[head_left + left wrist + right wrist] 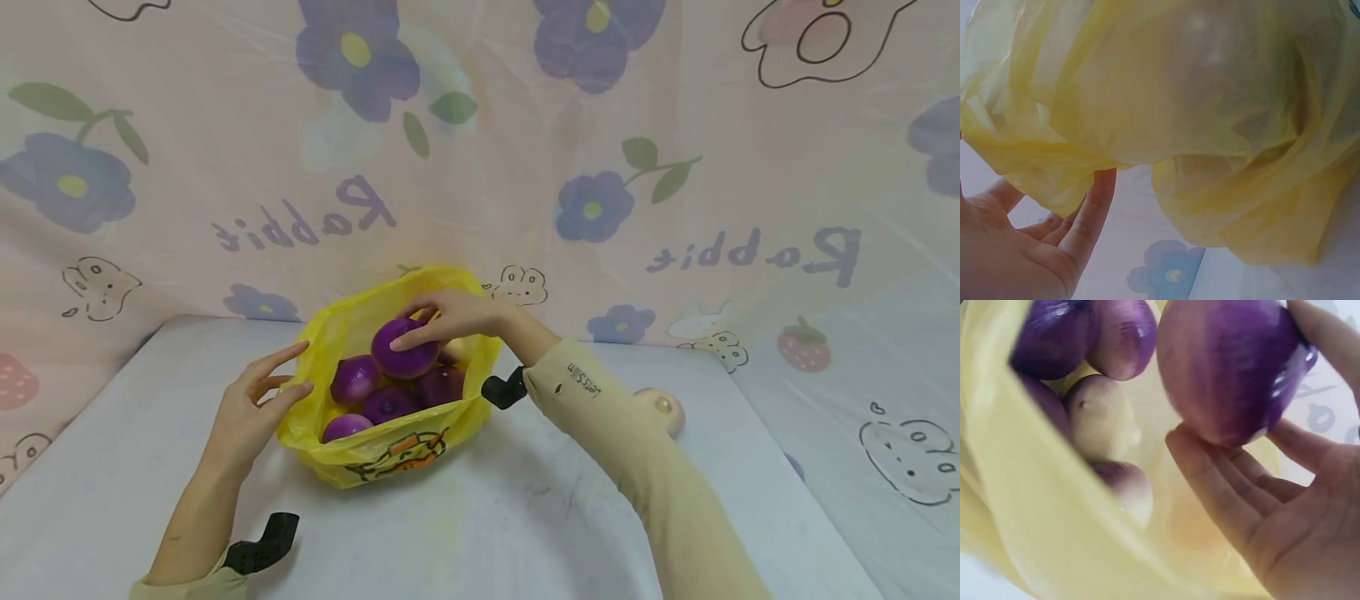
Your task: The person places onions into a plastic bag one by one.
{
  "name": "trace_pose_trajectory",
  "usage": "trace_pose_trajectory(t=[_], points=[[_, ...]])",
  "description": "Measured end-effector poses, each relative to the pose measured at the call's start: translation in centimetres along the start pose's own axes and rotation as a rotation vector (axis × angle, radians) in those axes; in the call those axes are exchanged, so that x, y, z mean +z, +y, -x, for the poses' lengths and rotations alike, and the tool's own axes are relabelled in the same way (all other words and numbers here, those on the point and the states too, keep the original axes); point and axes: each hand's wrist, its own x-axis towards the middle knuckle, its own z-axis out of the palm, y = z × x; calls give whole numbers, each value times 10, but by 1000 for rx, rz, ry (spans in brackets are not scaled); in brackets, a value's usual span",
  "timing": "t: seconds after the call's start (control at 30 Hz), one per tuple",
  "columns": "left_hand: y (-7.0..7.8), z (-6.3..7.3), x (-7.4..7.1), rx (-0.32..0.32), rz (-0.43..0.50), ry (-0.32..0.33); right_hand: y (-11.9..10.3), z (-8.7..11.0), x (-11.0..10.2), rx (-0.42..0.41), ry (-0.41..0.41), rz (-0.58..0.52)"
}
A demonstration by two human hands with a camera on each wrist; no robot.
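Note:
A yellow plastic bag (420, 446) stands open on the table with several red onions (356, 379) inside, purple on top and some pale at one end. My right hand (461, 317) reaches over its far right rim and grips a red onion (403, 348) between thumb and fingers. In the right wrist view that onion (1229, 369) is above the others, fingertips under it. Against the left rim rests my left hand (251, 404), fingers spread and fairly straight. In the left wrist view its fingers (1088, 219) touch the bag's edge (1072, 181) from outside.
A pale round thing (663, 408) with a small brown spot lies on the white table (525, 533) to the right, partly behind my right sleeve (637, 458). A flowered cloth (480, 192) hangs behind the table.

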Motion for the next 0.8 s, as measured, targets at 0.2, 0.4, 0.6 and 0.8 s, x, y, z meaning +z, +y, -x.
trace_pose_trajectory(t=[0.2, 0.4, 0.6, 0.8], points=[[0, 1, 3, 17, 7, -14, 2, -8, 11, 5, 2, 41], [-1, 2, 4, 25, 13, -15, 5, -13, 19, 5, -6, 40], [0, 1, 4, 22, 11, -15, 9, -9, 17, -42, 76, -48], [2, 0, 2, -32, -16, -16, 14, -2, 11, -124, 125, -77]])
